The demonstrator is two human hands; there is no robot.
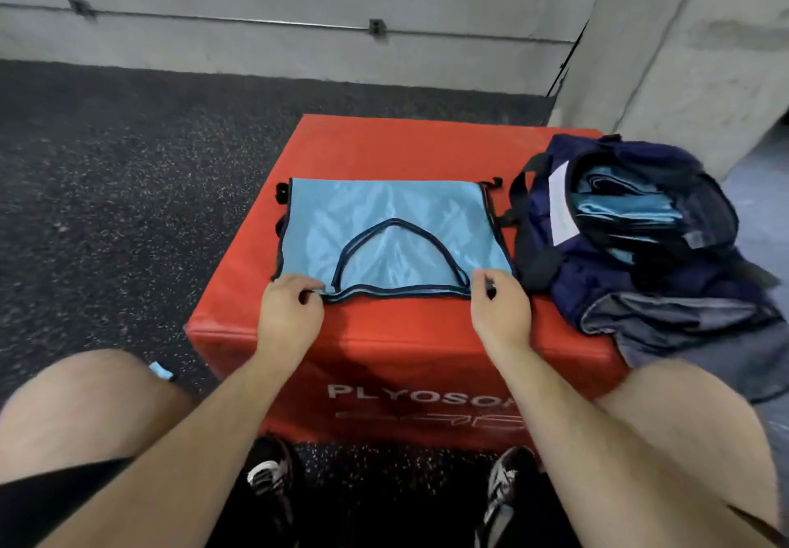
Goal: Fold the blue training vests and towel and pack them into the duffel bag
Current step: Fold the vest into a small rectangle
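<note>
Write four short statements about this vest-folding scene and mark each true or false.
1. The light blue vest with dark trim lies flat on the red padded box. True.
2. Only one hand holds the vest. False: the left hand and the right hand both pinch its near edge.
3. The navy fabric duffel bag sits on the box, right of the vest. True.
4. The bag is zipped shut. False: it gapes open, blue fabric inside.
</note>
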